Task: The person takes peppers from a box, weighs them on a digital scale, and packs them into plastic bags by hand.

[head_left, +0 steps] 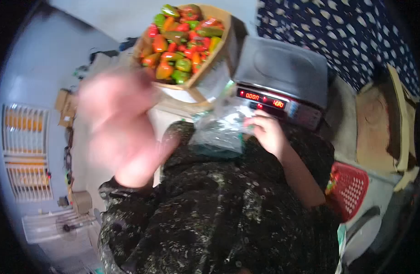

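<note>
My right hand (pixel 267 132) pinches the edge of a clear plastic bag (pixel 219 137), which hangs crumpled in front of my body. Just beyond that hand stands a digital weighing scale (pixel 283 68) with lit red digits and a bare metal pan. My left hand (pixel 121 121) is raised on the left, smeared by motion, so its fingers cannot be made out. It is nearest to a cardboard box (pixel 214 64) heaped with red, orange and green peppers (pixel 180 45).
Dark patterned cloth (pixel 338 36) hangs behind the scale. On the right are an open cardboard box (pixel 379 128) and a red plastic basket (pixel 351 189) with some colourful contents. A fan (pixel 67 226) and a barred window (pixel 27 150) lie far left.
</note>
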A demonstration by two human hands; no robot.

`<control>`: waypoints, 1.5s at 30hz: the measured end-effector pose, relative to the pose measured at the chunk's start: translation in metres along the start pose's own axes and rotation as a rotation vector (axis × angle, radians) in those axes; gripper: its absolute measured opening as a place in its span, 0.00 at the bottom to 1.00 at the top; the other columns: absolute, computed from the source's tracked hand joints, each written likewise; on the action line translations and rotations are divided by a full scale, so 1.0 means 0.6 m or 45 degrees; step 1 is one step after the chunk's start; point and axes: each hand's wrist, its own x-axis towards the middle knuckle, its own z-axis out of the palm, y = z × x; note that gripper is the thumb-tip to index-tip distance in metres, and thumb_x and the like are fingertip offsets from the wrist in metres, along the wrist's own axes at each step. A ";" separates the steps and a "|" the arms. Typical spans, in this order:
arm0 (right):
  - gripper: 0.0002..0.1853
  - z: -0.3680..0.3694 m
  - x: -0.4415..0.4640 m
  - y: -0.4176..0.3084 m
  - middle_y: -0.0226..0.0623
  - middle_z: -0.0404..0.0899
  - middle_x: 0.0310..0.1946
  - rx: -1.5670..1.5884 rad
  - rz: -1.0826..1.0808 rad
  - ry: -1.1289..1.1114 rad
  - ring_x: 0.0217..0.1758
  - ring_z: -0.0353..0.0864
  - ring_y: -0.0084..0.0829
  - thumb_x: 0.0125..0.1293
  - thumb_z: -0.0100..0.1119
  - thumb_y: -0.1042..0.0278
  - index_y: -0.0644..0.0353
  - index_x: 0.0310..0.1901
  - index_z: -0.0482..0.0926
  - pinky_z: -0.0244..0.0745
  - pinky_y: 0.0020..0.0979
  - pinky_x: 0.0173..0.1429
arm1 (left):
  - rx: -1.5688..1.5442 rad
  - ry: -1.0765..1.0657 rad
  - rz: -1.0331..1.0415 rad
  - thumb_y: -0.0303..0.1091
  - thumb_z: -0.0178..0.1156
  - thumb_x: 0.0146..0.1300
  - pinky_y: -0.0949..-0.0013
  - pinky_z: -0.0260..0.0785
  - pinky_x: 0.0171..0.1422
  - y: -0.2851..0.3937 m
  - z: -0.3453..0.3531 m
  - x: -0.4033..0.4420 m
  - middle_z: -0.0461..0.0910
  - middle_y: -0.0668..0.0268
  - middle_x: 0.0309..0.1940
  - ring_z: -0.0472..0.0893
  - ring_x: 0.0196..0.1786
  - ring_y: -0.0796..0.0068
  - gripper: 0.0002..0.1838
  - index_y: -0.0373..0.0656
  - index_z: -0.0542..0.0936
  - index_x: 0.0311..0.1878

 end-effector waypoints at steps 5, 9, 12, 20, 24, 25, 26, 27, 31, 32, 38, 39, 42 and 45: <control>0.11 0.037 -0.037 0.061 0.40 0.78 0.37 0.003 0.056 -0.358 0.42 0.79 0.39 0.54 0.55 0.78 0.58 0.39 0.80 0.74 0.35 0.49 | -0.302 0.405 0.541 0.46 0.48 0.58 0.51 0.58 0.61 0.074 -0.027 -0.002 0.75 0.64 0.43 0.71 0.50 0.65 0.16 0.49 0.75 0.44; 0.09 0.058 -0.059 0.108 0.41 0.79 0.37 -0.076 0.142 -0.384 0.42 0.79 0.40 0.52 0.57 0.73 0.56 0.36 0.83 0.74 0.38 0.48 | -0.506 0.329 0.678 0.44 0.48 0.58 0.52 0.58 0.60 0.081 -0.003 -0.022 0.75 0.64 0.43 0.71 0.50 0.66 0.15 0.48 0.74 0.44; 0.11 0.075 -0.051 0.139 0.44 0.80 0.35 -0.144 0.222 -0.209 0.40 0.79 0.46 0.48 0.54 0.74 0.56 0.33 0.84 0.74 0.41 0.45 | -0.668 0.357 0.686 0.43 0.49 0.58 0.53 0.59 0.60 0.055 0.005 -0.049 0.75 0.63 0.43 0.71 0.50 0.66 0.15 0.48 0.74 0.45; 0.13 0.083 -0.027 0.126 0.42 0.77 0.38 -0.130 0.442 -0.444 0.44 0.78 0.41 0.51 0.55 0.74 0.61 0.39 0.80 0.72 0.36 0.49 | -0.796 0.303 0.649 0.39 0.49 0.57 0.55 0.60 0.59 0.014 0.001 -0.070 0.74 0.63 0.44 0.71 0.49 0.67 0.14 0.47 0.73 0.46; 0.13 0.084 -0.027 0.137 0.42 0.77 0.37 -0.115 0.445 -0.446 0.43 0.78 0.40 0.50 0.55 0.75 0.61 0.40 0.80 0.72 0.35 0.49 | -0.814 0.328 0.618 0.37 0.49 0.57 0.57 0.60 0.58 0.007 0.004 -0.076 0.74 0.63 0.44 0.72 0.49 0.68 0.14 0.46 0.73 0.47; 0.13 0.081 -0.025 0.134 0.42 0.76 0.37 -0.107 0.445 -0.454 0.43 0.78 0.40 0.50 0.55 0.75 0.61 0.40 0.80 0.72 0.35 0.48 | -0.829 0.329 0.615 0.37 0.49 0.57 0.57 0.60 0.58 0.005 0.007 -0.076 0.74 0.63 0.44 0.72 0.48 0.68 0.14 0.46 0.72 0.47; 0.13 0.080 -0.026 0.131 0.42 0.76 0.37 -0.098 0.447 -0.460 0.43 0.78 0.39 0.50 0.55 0.75 0.61 0.40 0.80 0.72 0.35 0.48 | -0.830 0.329 0.609 0.36 0.50 0.57 0.57 0.61 0.58 0.004 0.008 -0.077 0.74 0.63 0.44 0.72 0.48 0.68 0.14 0.46 0.72 0.47; 0.13 0.081 -0.026 0.132 0.42 0.76 0.37 -0.088 0.445 -0.455 0.43 0.78 0.39 0.50 0.55 0.75 0.61 0.40 0.80 0.73 0.35 0.48 | -0.834 0.327 0.601 0.36 0.50 0.57 0.58 0.61 0.58 0.003 0.008 -0.076 0.74 0.63 0.44 0.72 0.48 0.68 0.14 0.46 0.72 0.47; 0.14 0.085 -0.028 0.132 0.41 0.76 0.37 -0.094 0.429 -0.459 0.43 0.78 0.38 0.50 0.55 0.74 0.60 0.41 0.80 0.73 0.34 0.48 | -0.820 0.329 0.560 0.34 0.50 0.57 0.59 0.61 0.57 0.003 0.010 -0.077 0.74 0.63 0.44 0.72 0.48 0.69 0.15 0.46 0.72 0.48; 0.14 0.082 -0.026 0.131 0.41 0.76 0.37 -0.117 0.421 -0.457 0.43 0.78 0.38 0.50 0.55 0.74 0.60 0.41 0.80 0.73 0.34 0.48 | -0.810 0.336 0.555 0.34 0.50 0.57 0.59 0.61 0.57 0.003 0.011 -0.078 0.74 0.63 0.44 0.72 0.48 0.69 0.15 0.45 0.72 0.48; 0.13 0.088 -0.028 0.143 0.42 0.77 0.36 -0.103 0.352 -0.412 0.43 0.78 0.41 0.51 0.54 0.73 0.60 0.40 0.81 0.72 0.36 0.49 | -0.743 0.404 0.555 0.31 0.50 0.56 0.61 0.62 0.57 0.007 0.012 -0.078 0.74 0.63 0.44 0.72 0.47 0.70 0.15 0.45 0.71 0.49; 0.13 0.088 -0.027 0.143 0.43 0.76 0.36 -0.134 0.402 -0.479 0.43 0.77 0.42 0.51 0.54 0.73 0.59 0.39 0.81 0.72 0.37 0.48 | -0.722 0.403 0.555 0.31 0.50 0.56 0.61 0.62 0.56 0.007 0.010 -0.074 0.73 0.63 0.44 0.72 0.47 0.70 0.16 0.45 0.71 0.49; 0.12 0.080 -0.019 0.127 0.45 0.76 0.35 -0.139 0.453 -0.520 0.42 0.76 0.44 0.53 0.53 0.71 0.58 0.39 0.81 0.70 0.40 0.47 | -0.666 0.415 0.554 0.29 0.51 0.56 0.62 0.63 0.56 0.000 0.009 -0.063 0.73 0.63 0.44 0.72 0.47 0.70 0.16 0.44 0.71 0.50; 0.11 0.085 -0.022 0.141 0.45 0.75 0.35 -0.177 0.308 -0.483 0.43 0.76 0.44 0.56 0.52 0.69 0.58 0.40 0.80 0.70 0.40 0.48 | -0.578 0.447 0.552 0.28 0.51 0.56 0.63 0.63 0.56 -0.013 -0.002 -0.055 0.73 0.63 0.44 0.72 0.47 0.71 0.16 0.44 0.70 0.50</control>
